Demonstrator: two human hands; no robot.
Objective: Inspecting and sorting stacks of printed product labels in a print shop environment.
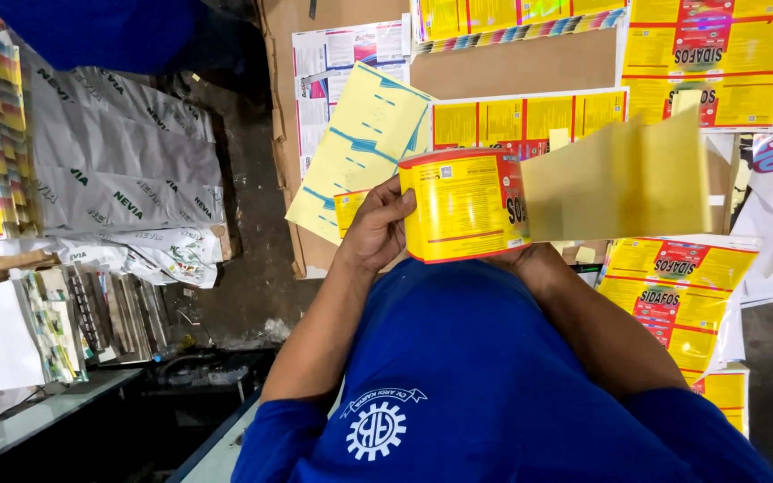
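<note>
Head view: left hand [376, 228] grips a curled yellow-and-red label stack [464, 204]; right hand hidden beneath, grip unclear.

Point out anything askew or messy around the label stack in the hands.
The pale yellow sheets beside the left hand lie fanned and tilted, not squared. Crumpled grey wrapping paper sprawls at the left. The held yellow label stack looks tidy.

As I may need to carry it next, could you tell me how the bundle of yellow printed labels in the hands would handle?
The bundle of yellow labels is probably floppy: it curves in the left hand, and its top sheets fan up blurred. It looks light, being thin sheets. The sheets may slip apart; no band shows. The right hand is mostly hidden beneath.
</note>
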